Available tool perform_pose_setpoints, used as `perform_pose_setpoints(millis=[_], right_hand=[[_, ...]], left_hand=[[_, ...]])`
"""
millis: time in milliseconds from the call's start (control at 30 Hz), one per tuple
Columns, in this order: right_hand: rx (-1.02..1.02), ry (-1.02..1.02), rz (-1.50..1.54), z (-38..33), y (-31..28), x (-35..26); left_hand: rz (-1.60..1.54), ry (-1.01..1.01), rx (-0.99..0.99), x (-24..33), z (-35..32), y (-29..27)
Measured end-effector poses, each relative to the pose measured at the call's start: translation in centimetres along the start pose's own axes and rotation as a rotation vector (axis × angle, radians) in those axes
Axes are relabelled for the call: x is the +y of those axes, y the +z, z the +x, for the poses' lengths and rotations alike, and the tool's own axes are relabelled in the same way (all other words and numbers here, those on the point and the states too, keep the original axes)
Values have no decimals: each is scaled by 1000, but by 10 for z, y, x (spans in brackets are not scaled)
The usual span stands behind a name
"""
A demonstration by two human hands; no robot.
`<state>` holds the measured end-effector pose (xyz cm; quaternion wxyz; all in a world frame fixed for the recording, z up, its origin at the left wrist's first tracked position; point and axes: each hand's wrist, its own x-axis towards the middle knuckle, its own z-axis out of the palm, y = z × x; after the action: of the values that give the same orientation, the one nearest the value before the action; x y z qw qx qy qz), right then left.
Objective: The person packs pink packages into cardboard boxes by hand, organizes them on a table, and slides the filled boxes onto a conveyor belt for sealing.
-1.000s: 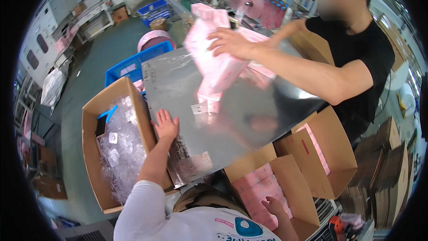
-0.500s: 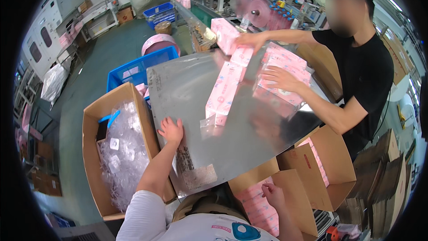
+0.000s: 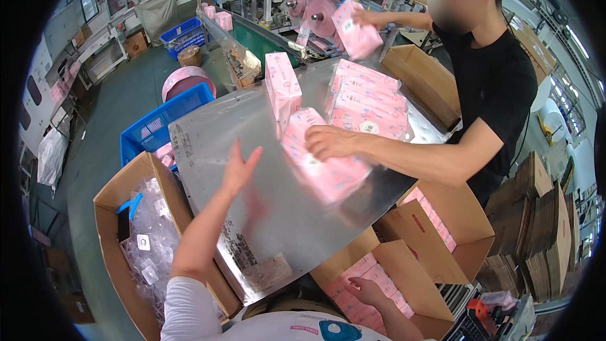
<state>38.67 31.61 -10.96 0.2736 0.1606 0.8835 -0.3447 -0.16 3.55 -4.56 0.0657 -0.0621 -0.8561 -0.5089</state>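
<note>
Over the left part of a metal-topped table, my left hand is raised with its fingers apart, holding nothing. My right hand hovers at an open cardboard box filled with rows of pink packs; its fingers look loosely spread and empty. Beyond my left hand stands an upright pink pack. A co-worker's hand presses on a blurred, tilted pink pack in mid-table. The co-worker's other hand lifts another pink pack at the far side.
More pink packs lie on the table before the co-worker. Left stands a carton of clear plastic bags, with a blue crate behind. Another carton of packs and stacked flat cardboard are at right. A conveyor runs behind.
My left hand has risen off the tabletop and opened toward the middle. My right hand has shifted left over the box. The co-worker has lifted one pack and moved another toward me.
</note>
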Motion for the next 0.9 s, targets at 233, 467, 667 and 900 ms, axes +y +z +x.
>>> perform_pose_setpoints(millis=[233, 467, 667, 900], right_hand=[[71, -34, 34, 20, -15, -6], [116, 79, 116, 3, -25, -36], [-31, 363, 343, -35, -27, -91], [115, 42, 100, 44, -50, -87]], left_hand=[[306, 113, -89, 28, 110, 36], [656, -8, -152, 101, 231, 118], [739, -169, -249, 73, 249, 135], [786, 371, -429, 21, 151, 37]])
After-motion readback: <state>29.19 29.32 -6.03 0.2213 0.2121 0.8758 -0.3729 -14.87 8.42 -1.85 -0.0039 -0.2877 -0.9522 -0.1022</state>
